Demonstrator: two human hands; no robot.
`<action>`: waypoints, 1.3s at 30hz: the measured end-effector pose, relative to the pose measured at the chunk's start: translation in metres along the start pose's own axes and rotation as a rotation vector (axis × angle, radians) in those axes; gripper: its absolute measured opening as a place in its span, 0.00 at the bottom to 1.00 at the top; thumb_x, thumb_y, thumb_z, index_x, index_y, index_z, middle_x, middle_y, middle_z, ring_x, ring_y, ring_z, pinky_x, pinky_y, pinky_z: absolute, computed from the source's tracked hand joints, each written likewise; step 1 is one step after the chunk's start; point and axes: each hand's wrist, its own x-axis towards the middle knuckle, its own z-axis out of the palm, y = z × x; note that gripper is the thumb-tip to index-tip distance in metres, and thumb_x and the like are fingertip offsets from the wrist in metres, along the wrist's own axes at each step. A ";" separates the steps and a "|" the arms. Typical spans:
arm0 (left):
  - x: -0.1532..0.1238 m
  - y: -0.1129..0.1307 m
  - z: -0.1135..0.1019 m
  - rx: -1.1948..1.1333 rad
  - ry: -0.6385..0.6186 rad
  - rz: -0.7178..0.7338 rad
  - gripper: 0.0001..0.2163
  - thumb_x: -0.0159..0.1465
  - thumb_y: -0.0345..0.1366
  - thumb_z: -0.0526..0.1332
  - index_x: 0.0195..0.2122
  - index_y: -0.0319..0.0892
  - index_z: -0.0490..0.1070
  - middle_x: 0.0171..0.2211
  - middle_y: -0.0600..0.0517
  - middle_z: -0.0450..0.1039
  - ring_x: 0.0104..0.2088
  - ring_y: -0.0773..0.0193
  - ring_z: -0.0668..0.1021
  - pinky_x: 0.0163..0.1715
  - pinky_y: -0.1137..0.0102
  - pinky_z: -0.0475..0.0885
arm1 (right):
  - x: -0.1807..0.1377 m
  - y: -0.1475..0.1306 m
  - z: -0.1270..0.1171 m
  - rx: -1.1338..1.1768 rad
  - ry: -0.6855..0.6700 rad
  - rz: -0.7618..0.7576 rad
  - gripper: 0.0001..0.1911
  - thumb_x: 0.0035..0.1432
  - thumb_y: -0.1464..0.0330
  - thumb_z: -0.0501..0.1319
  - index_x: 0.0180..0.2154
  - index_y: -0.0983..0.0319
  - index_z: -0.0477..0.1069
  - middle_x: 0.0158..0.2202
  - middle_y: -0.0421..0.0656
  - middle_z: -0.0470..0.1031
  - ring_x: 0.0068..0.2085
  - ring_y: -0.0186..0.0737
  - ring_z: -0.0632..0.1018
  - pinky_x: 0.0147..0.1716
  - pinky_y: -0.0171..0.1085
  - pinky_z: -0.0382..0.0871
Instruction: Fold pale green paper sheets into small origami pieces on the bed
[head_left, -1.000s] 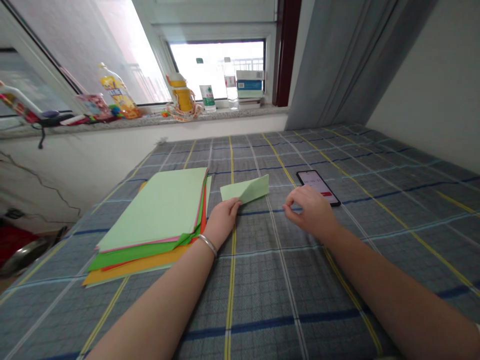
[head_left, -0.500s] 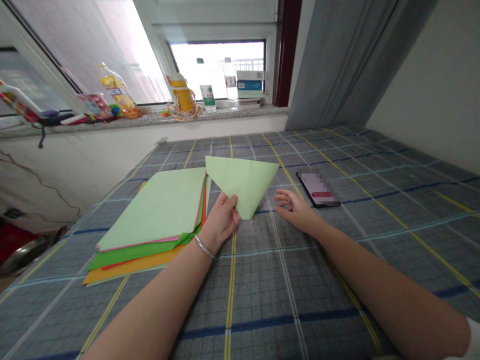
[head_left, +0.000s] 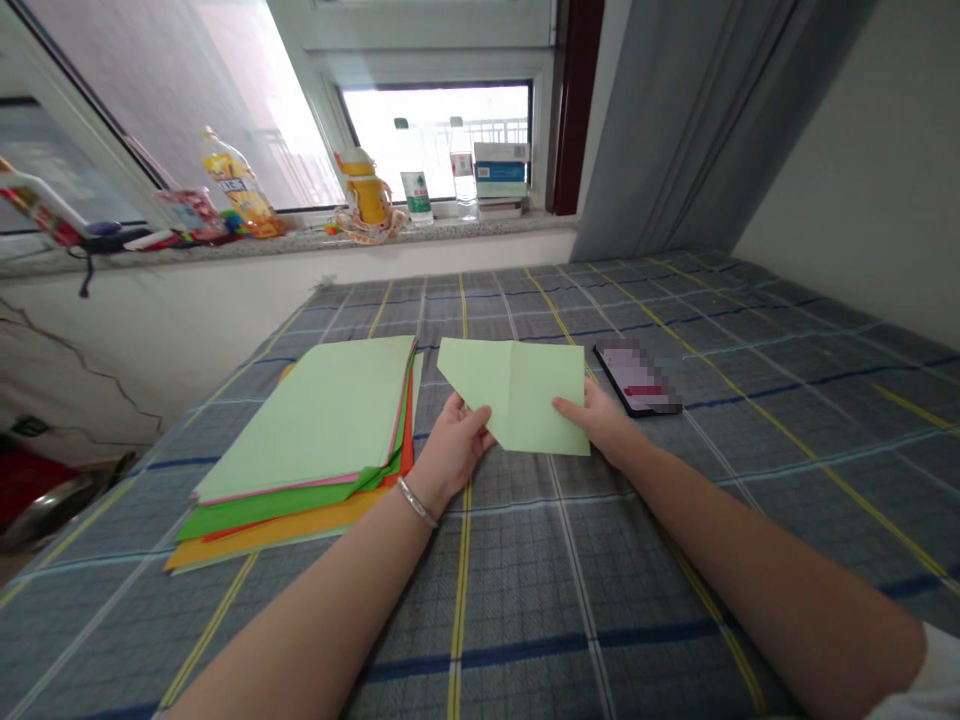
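I pinch the green sheet between left hand and right hand, mid-fold beside the stack; next I'd judge edges need aligning.

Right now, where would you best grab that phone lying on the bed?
Probably by its two long edges, from above. The phone lies flat, screen up, on the checked bedcover, just beyond the right hand. Its near end is nearest that hand.
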 end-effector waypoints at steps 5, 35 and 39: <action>-0.003 -0.005 0.002 0.171 0.073 0.000 0.22 0.55 0.30 0.62 0.51 0.44 0.58 0.47 0.48 0.73 0.35 0.66 0.79 0.34 0.70 0.76 | -0.003 0.000 -0.015 -0.137 -0.067 0.024 0.25 0.52 0.64 0.63 0.51 0.60 0.60 0.50 0.51 0.74 0.46 0.46 0.77 0.45 0.47 0.72; 0.004 -0.011 -0.024 1.568 0.065 0.404 0.19 0.58 0.39 0.60 0.52 0.44 0.69 0.41 0.47 0.73 0.43 0.53 0.71 0.48 0.57 0.65 | -0.023 -0.015 -0.058 -1.200 -0.276 -0.552 0.36 0.43 0.81 0.60 0.55 0.52 0.67 0.64 0.46 0.55 0.63 0.53 0.58 0.58 0.54 0.57; 0.008 -0.012 -0.026 1.585 0.124 0.376 0.22 0.59 0.37 0.59 0.55 0.42 0.66 0.43 0.44 0.72 0.44 0.51 0.71 0.48 0.56 0.66 | -0.021 -0.021 -0.054 -1.190 -0.380 -0.617 0.36 0.43 0.81 0.60 0.55 0.52 0.68 0.63 0.45 0.58 0.64 0.52 0.56 0.60 0.55 0.55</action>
